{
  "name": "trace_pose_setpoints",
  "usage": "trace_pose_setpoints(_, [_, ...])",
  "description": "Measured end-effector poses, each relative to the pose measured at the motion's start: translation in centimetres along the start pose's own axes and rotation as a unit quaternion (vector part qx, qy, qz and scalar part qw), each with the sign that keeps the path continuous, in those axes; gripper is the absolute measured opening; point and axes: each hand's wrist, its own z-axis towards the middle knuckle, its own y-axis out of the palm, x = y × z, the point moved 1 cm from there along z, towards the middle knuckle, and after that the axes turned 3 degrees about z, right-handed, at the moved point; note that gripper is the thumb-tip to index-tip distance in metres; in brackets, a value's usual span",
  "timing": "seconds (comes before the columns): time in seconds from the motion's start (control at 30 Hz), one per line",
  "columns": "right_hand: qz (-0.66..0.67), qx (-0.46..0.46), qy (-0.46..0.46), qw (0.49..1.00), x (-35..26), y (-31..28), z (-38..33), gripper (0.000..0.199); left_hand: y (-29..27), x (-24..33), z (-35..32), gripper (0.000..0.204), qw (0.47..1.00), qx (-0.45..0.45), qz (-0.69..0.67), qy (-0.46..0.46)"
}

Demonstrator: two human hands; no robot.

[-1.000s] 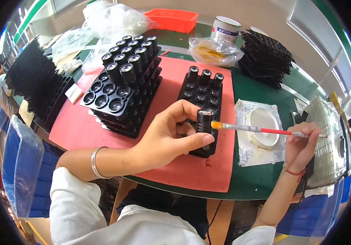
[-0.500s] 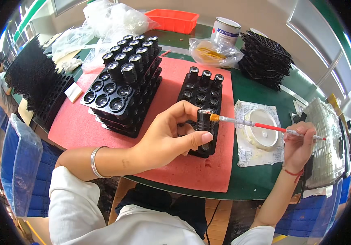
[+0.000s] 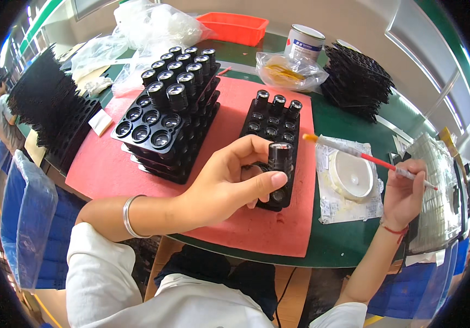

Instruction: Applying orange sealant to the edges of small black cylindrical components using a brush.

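Between the thumb and fingers of my left hand [image 3: 229, 183] a black lens barrel [image 3: 280, 158] stands upright, its glass end up. Underneath is a black tray [image 3: 296, 143] of round pockets, with 3 more barrels along its far edge. My right hand [image 3: 404, 188] grips a red-handled paintbrush [image 3: 374, 159]; its yellowish bristles are up and to the right of the barrel, apart from it. Below the brush lies a round white dish [image 3: 351, 175] on a paper-covered square. To the left rises a stack of black trays [image 3: 161, 156], several barrels standing in the top one.
A pink foam mat [image 3: 229, 232] lies on the green table [image 3: 333, 240]. Black tray piles stand at the left [image 3: 46, 101] and back right [image 3: 358, 79]. Behind are a red bin [image 3: 235, 30], a white can [image 3: 305, 42] and plastic bags [image 3: 155, 24]. A person [image 3: 3, 117] is at far left.
The brush tip has lifted off the barrel's upper rim and moved up and to the right. My left hand still holds the barrel in nearly the same place.
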Motion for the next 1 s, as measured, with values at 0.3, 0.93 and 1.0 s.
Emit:
trace_pose_setpoints(0.3, [-0.018, -0.077, 0.035, 0.996, -0.21, 0.45, -0.38, 0.022, -0.22, -0.10, 0.04, 0.028, 0.999, 0.028, -0.017, 0.001])
trace_pose_setpoints(0.93, [-0.081, -0.107, 0.013, 0.991, -0.31, 0.20, 0.00, 0.023, -0.11, -0.34, 0.10, 0.026, 1.000, -0.007, 0.005, 0.015])
trace_pose_setpoints(1.0, [-0.083, -0.105, 0.013, 0.991, -0.27, 0.10, 0.01, 0.022, -0.17, -0.34, 0.11, 0.026, 1.000, -0.008, 0.003, 0.010])
